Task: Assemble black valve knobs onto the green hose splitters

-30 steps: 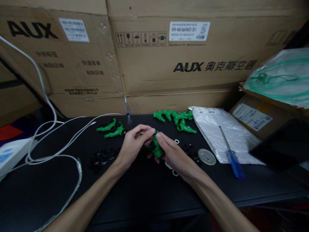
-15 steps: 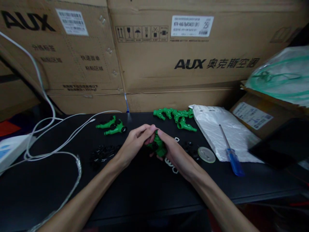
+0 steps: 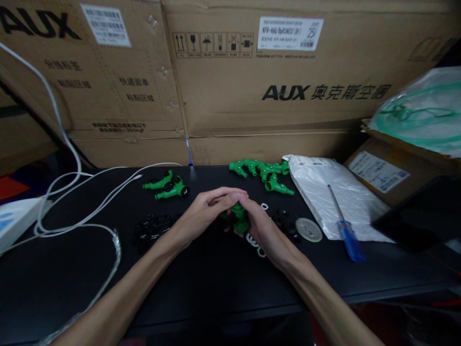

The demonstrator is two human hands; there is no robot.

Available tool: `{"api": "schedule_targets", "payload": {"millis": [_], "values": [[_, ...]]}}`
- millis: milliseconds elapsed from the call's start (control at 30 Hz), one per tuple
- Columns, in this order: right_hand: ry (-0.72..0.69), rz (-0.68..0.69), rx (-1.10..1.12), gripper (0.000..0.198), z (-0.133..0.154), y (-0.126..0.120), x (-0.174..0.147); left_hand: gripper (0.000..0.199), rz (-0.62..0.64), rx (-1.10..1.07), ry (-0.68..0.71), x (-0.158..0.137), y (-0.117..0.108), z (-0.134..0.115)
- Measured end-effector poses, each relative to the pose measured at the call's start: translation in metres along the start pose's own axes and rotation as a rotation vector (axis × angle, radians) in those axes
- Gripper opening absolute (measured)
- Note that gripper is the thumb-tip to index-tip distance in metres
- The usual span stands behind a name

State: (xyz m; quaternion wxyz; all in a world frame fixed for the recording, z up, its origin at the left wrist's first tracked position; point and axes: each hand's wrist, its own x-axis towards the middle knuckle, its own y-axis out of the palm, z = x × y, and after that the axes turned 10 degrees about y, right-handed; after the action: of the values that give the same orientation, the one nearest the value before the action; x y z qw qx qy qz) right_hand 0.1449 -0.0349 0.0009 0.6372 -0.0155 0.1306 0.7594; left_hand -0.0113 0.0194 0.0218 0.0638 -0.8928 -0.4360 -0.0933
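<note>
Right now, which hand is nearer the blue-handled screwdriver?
Right. The right hand is left of the screwdriver, the round disc between them; the left hand is farther left.

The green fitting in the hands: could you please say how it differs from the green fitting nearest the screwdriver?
The held fitting is gripped by the left hand and right hand; the loose fitting lies on the table. The held fitting is partly hidden, while the loose fitting shows its branching shape. Both are green.

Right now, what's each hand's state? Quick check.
Left hand: bent over the green plastic fitting's top; whether it grips is hidden.
Right hand: closed, holding that same fitting.
</note>
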Motion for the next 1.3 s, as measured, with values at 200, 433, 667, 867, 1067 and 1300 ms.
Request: {"api": "schedule_targets", "payload": {"millis": [200,433,667,867,1067,1300], "values": [[-0.018,0.002,-0.029,0.051,0.0,-0.004,0.0,0.042,0.029,-0.074,-0.013,-0.002,-0.001,0.004],[-0.077,0.014,-0.071,0.051,-0.002,-0.004,0.001,0.036,0.025,-0.209,-0.055,-0.005,-0.002,0.005],[-0.164,-0.02,-0.196,0.049,-0.001,-0.006,0.001,0.03,-0.047,-0.201,-0.038,-0.005,-0.001,0.005],[-0.151,-0.01,-0.18,0.047,0.005,-0.002,-0.001,0.031,-0.078,-0.055,-0.021,-0.004,-0.002,0.004],[-0.091,0.063,0.271,0.04,0.017,0.0,-0.004,0.041,-0.175,0.059,0.053,0.002,-0.005,0.004],[-0.075,0.094,0.543,0.025,0.023,-0.006,-0.004,0.033,-0.181,-0.104,0.023,0.006,-0.009,0.01]]}}
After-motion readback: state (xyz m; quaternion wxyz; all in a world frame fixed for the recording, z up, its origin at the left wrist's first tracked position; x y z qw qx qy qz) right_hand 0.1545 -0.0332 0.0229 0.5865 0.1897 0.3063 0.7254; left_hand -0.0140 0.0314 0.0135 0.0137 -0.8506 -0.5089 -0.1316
